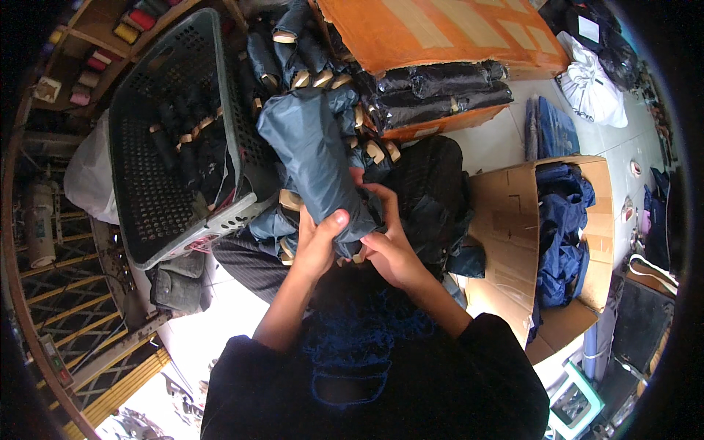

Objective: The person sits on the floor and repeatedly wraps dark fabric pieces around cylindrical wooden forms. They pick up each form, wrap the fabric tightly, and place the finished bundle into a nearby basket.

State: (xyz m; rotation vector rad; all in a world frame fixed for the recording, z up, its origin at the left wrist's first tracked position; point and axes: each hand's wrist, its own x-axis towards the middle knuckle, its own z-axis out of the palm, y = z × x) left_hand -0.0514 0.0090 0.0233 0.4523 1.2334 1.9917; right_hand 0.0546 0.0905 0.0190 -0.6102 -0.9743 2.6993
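A folded umbrella (pixel 312 158) in slack blue-grey cloth slants up and away from my lap, between both hands. My left hand (pixel 319 246) wraps its near left side, the thumb pressed on the cloth. On the near right, my right hand (pixel 392 246) has its fingers closed about the lower end. A pale handle piece (pixel 358 257) peeks out below, between the hands; the rest of that end is hidden. Beyond lie several more dark folded umbrellas (pixel 312 55) with cream handle ends.
A dark perforated basket (pixel 136 161) on the left holds several folded umbrellas. At the back stands an orange carton (pixel 440 29) above black plastic-wrapped bundles (pixel 440 92). To the right, an open cardboard box (pixel 506 227) contains navy cloth (pixel 561 235). Thread spools (pixel 139 20) sit on a shelf.
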